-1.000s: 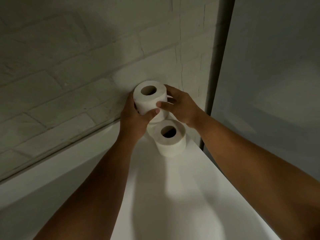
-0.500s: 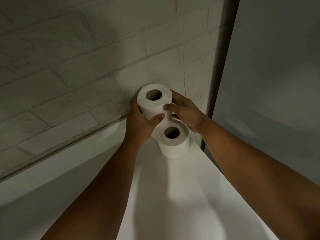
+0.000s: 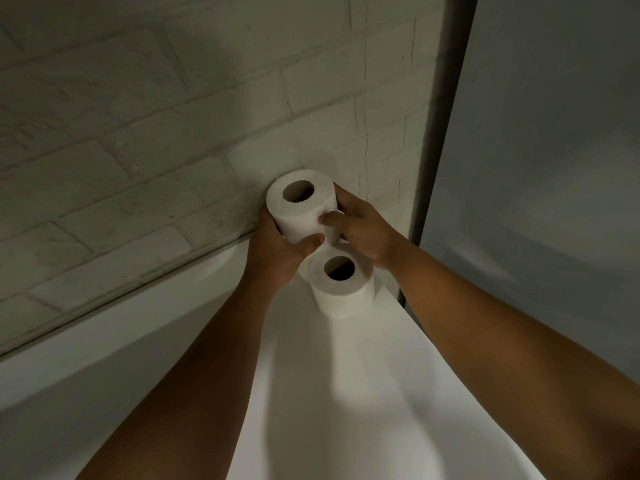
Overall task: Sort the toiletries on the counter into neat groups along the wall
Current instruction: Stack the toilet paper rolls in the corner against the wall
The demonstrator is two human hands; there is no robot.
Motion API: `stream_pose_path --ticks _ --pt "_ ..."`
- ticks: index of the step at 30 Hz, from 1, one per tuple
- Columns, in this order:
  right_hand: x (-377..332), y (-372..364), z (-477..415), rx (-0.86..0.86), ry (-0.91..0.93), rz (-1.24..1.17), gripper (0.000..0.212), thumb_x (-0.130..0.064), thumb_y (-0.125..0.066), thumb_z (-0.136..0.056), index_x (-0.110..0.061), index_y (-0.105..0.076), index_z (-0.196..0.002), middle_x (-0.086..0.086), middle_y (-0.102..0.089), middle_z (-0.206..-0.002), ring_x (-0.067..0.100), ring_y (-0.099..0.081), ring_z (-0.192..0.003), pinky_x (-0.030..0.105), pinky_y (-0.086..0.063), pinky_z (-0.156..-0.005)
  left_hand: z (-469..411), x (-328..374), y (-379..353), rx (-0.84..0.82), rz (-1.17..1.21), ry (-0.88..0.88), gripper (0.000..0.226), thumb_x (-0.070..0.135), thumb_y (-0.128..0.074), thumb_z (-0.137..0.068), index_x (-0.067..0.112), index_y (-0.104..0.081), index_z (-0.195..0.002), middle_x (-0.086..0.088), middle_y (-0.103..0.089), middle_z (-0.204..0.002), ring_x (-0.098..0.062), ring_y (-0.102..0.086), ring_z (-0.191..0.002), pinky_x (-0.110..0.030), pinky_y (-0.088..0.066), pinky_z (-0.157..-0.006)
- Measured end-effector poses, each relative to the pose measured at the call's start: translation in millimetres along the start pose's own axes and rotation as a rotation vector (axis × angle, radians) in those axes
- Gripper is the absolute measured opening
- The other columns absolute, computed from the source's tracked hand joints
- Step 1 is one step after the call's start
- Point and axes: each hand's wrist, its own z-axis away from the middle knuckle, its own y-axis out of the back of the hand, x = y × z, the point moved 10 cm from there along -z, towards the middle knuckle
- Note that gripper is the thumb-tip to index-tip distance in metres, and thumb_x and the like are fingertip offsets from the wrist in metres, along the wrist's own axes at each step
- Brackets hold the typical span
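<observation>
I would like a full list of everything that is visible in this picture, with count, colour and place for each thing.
held toilet roll: one, white, upright, gripped from both sides next to the brick wall; whether it rests on something cannot be seen.
standing toilet roll: one, white, upright on the counter, nearer the camera than the held one.
counter: one, white, runs from the camera toward the corner.
brick wall: one, painted pale grey-white, behind and left of the rolls.
panel: one, plain grey, right of the counter, behind a dark vertical edge.
left hand: one, grip closed on the left side of the held roll.
right hand: one, grip closed on the right side of the same roll.
</observation>
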Motion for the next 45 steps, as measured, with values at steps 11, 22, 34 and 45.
stream_pose_path --ticks 11,22,34,45 --pt "4 0 2 -0.012 -0.066 0.029 0.060 -0.032 -0.063 -0.079 -0.038 -0.050 -0.138 -0.005 -0.063 -0.130 0.020 -0.059 -0.120 0.048 -0.049 -0.102 3 -3 -3 -0.038 -0.030 0.039 0.106 0.049 -0.091 -0.054 0.035 -0.038 -0.144 0.012 -0.059 -0.134 -0.013 -0.060 -0.121 -0.046 -0.056 -0.094" --pt "6 1 10 -0.008 -0.049 0.208 0.061 -0.026 -0.065 -0.092 -0.034 -0.038 -0.147 -0.006 -0.056 -0.139 0.020 -0.053 -0.127 0.041 -0.047 -0.104 9 5 0 -0.025 -0.055 0.021 0.108 0.046 -0.089 -0.058 0.034 -0.032 -0.149 0.013 -0.053 -0.141 -0.010 -0.055 -0.126 -0.045 -0.052 -0.101" --pt "-39 8 40 0.193 0.045 0.528 0.077 -0.029 -0.073 -0.087 -0.024 -0.029 -0.150 -0.009 -0.049 -0.140 0.009 -0.045 -0.125 0.019 -0.030 -0.099 31 28 15 0.029 -0.144 0.039 0.101 0.044 -0.087 -0.061 0.036 -0.032 -0.146 0.011 -0.053 -0.140 -0.010 -0.054 -0.125 -0.045 -0.052 -0.101" --pt "-122 -58 117 0.231 0.358 0.739 0.055 -0.024 -0.065 -0.087 -0.017 -0.050 -0.139 -0.003 -0.049 -0.145 0.014 -0.046 -0.131 0.034 -0.041 -0.109 127 80 88 0.155 -0.407 -0.065 0.073 0.034 -0.072 -0.086 0.026 -0.036 -0.150 0.003 -0.040 -0.152 -0.016 -0.038 -0.140 -0.030 -0.034 -0.112"
